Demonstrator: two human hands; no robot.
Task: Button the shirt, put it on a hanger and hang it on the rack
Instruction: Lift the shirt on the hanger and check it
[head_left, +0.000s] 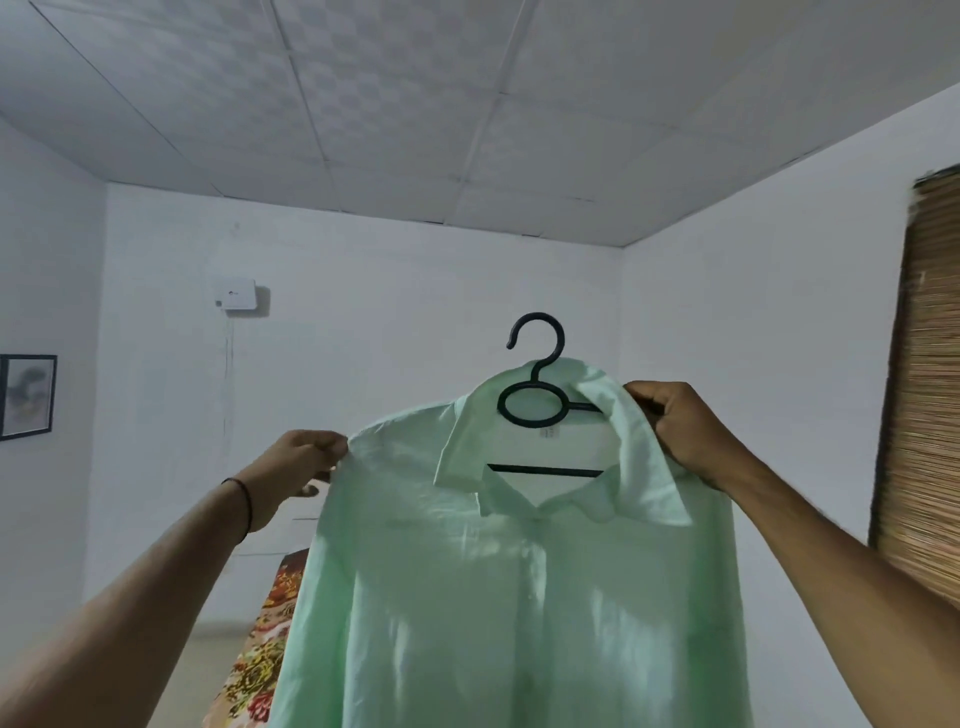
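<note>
A pale green collared shirt hangs in the air in front of me, front closed below the collar, on a black plastic hanger. The hanger's hook sticks up above the collar, and its crossbar shows through the open neck. My left hand pinches the shirt's left shoulder seam. My right hand grips the right side of the collar and the shoulder beneath it. Both arms are raised. No rack is in view.
A flower-patterned cloth surface lies low behind the shirt. A brown bamboo blind covers the right wall. A small white box is mounted on the far wall, and a framed picture hangs on the left wall.
</note>
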